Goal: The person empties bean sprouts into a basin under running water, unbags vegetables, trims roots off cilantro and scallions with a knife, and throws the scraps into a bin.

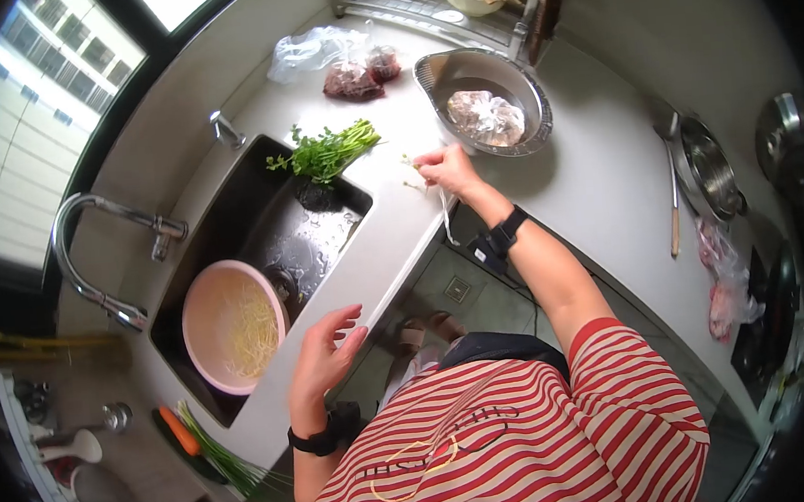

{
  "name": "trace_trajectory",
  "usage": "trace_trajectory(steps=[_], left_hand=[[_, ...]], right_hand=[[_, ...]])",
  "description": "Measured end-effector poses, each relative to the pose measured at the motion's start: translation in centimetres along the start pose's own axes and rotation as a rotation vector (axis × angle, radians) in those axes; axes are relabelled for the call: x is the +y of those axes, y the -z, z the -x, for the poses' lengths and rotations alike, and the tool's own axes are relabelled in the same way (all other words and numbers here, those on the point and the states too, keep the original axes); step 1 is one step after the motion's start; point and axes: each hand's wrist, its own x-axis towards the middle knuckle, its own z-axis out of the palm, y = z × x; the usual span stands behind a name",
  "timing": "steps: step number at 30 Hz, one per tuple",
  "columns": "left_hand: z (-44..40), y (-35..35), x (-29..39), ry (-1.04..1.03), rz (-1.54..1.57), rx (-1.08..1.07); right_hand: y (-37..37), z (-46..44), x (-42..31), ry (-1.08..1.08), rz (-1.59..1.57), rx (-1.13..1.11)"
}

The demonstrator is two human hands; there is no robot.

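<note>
My right hand [449,170] is over the counter near its front edge, fingers pinched together on a few bean sprouts [408,162]. A thin white strand [448,217] hangs below this hand over the counter edge. My left hand [328,353] hovers in front of the sink with its fingers apart, holding nothing. Beside it, a pink basin [198,278] stands in the sink with pale bean sprouts [256,333] inside. A bunch of leafy green herbs [326,151] lies across the sink's far corner, to the left of my right hand.
A metal bowl [426,70] holds a bagged lump [486,118]. Bagged dark meat [351,81] lies behind. The faucet [87,205] arches over the dark sink [325,233]. A carrot [178,431] and green onions [225,458] lie near left; pans [705,169] stand at right.
</note>
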Motion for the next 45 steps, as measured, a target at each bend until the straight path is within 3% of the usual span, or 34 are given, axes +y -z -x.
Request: trace_trajectory(steps=[4, 8, 11, 14, 16, 18, 21, 22, 26, 28, 30, 31, 33, 36, 39, 41, 45], left_hand=[[-3.0, 0.9, -1.2, -0.144, 0.057, -0.073], [-6.7, 0.2, -2.9, -0.178, 0.055, -0.119], [-11.5, -1.3, -1.2, -0.313, -0.108, -0.129], [-17.6, -4.4, -0.5, -0.576, -0.389, 0.003], [-21.0, -7.4, -1.2, -0.645, -0.527, 0.15], [-23.4, -8.9, -2.0, -0.533, -0.671, 0.004], [-24.4, -10.5, -1.5, -0.411, -0.764, 0.065], [-24.9, -10.9, -1.4, -0.287, -0.827, 0.073], [-26.9, -10.7, -5.1, -0.531, -0.906, 0.158], [-25.3, -11.1, -4.1, -0.536, -0.918, 0.203], [-24.6, -12.3, -2.7, -0.513, -0.835, 0.142], [-23.2, -13.9, -1.2, -0.61, -0.662, 0.167], [-17.9, -18.4, 2.6, -0.642, -0.409, -0.055], [-6.9, -27.4, 9.9, -0.424, 0.02, -0.629], [0.2, -35.3, 14.2, -0.377, 0.131, -0.823], [1.5, -39.5, 14.5, -0.499, 0.074, -0.92], [6.6, -45.2, 16.2, -0.381, 0.009, -1.156]], right_hand=[[1.6, 5.2, -2.3, -0.129, -0.405, -0.032], [5.0, 10.2, -1.7, -0.194, -0.632, 0.086], [6.5, 12.8, -2.0, -0.204, -0.684, 0.132], [7.0, 15.9, -2.0, -0.22, -0.733, 0.2], [7.6, 18.6, -1.9, -0.232, -0.726, 0.227], [8.7, 22.2, -1.6, -0.216, -0.758, 0.215], [10.4, 26.4, 0.9, -0.196, -0.804, 0.3], [11.1, 27.7, 1.9, -0.201, -0.84, 0.302], [13.5, 32.2, 5.5, -0.126, -0.874, 0.269], [14.5, 35.0, 4.4, -0.152, -0.898, 0.346], [15.5, 36.8, 5.8, -0.115, -0.944, 0.335], [15.9, 37.8, 5.9, -0.093, -0.969, 0.32], [16.3, 39.5, 6.5, -0.091, -0.988, 0.31], [17.2, 41.9, 6.9, -0.049, -1.033, 0.313], [18.6, 45.2, 7.4, 0.018, -0.879, 0.351], [19.3, 47.9, 7.8, 0.077, -0.903, 0.559], [19.7, 55.2, 9.7, 0.127, -0.835, 0.821]])
